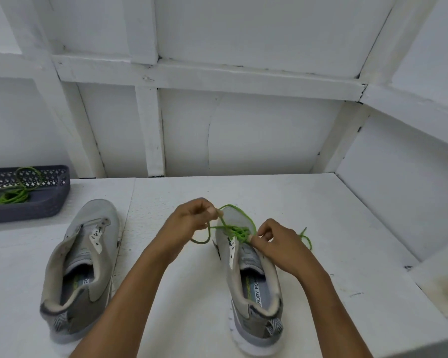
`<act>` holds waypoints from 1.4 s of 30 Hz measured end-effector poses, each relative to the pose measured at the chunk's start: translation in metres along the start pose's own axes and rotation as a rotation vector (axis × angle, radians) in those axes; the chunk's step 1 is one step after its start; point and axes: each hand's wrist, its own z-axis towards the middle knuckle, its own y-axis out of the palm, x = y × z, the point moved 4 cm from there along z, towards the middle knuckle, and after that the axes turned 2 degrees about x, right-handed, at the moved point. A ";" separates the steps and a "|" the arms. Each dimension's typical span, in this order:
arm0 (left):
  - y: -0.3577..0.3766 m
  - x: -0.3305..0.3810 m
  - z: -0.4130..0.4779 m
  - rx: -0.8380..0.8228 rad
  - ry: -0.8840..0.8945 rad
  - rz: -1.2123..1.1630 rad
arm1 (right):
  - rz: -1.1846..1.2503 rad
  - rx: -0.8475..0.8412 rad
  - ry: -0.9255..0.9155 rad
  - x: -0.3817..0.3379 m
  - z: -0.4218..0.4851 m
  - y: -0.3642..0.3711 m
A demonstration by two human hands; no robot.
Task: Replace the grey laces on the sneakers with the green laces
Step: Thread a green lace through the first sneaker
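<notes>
Both hands (192, 215) (274, 241) pinch green lace (233, 229) — sneaker (246, 267) toe pointing away.

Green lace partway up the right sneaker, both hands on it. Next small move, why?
Probably draw the slack out with the left hand while the right hand pins the green lace at the eyelets: a loose loop sags beside the right sneaker, whose upper eyelets are bare.

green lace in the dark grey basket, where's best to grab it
Probably pinch the raised loop of the green lace from above: it arches clear of the coiled heap, and walls of the dark grey perforated plastic basket block a sideways reach.
</notes>
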 end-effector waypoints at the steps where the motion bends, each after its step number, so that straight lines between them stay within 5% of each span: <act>1: -0.002 0.004 0.000 0.033 0.002 -0.216 | 0.022 -0.007 0.011 0.000 -0.001 0.000; 4: -0.005 0.008 0.000 0.049 -0.014 -0.446 | 0.045 0.012 0.023 0.000 -0.003 -0.003; 8: 0.004 -0.014 0.003 -0.101 -0.141 0.341 | 0.027 -0.032 0.013 0.004 0.000 -0.003; 11: 0.016 -0.028 -0.006 -0.342 -0.179 0.595 | 0.058 -0.107 0.011 0.007 0.006 -0.002; 14: 0.013 -0.015 -0.005 -0.276 -0.044 0.434 | 0.107 -0.149 0.033 0.009 0.010 -0.005; 19: -0.015 0.020 0.007 0.164 0.048 -0.566 | 0.254 -0.160 0.063 0.013 0.013 -0.004; 21: -0.017 0.022 0.008 0.284 0.012 -0.444 | 0.309 -0.172 0.067 0.017 0.017 -0.003; 23: -0.014 0.011 0.009 0.253 -0.056 0.012 | 0.361 -0.204 0.065 0.019 0.020 -0.003; 27: 0.018 -0.014 -0.008 -0.243 -0.122 0.548 | 0.396 -0.302 0.029 0.022 0.027 0.000; 30: 0.014 -0.012 -0.011 -0.137 -0.056 0.394 | 0.393 -0.362 0.002 0.022 0.029 0.001; 33: -0.004 -0.006 -0.009 0.085 -0.026 -0.135 | 0.408 -0.398 -0.006 0.022 0.031 -0.002; 36: -0.001 -0.005 -0.006 0.112 -0.046 -0.428 | 0.459 -0.406 0.013 0.025 0.031 -0.001; 42: 0.011 -0.018 -0.005 0.146 -0.128 -0.196 | 0.505 -0.436 0.013 0.029 0.034 0.003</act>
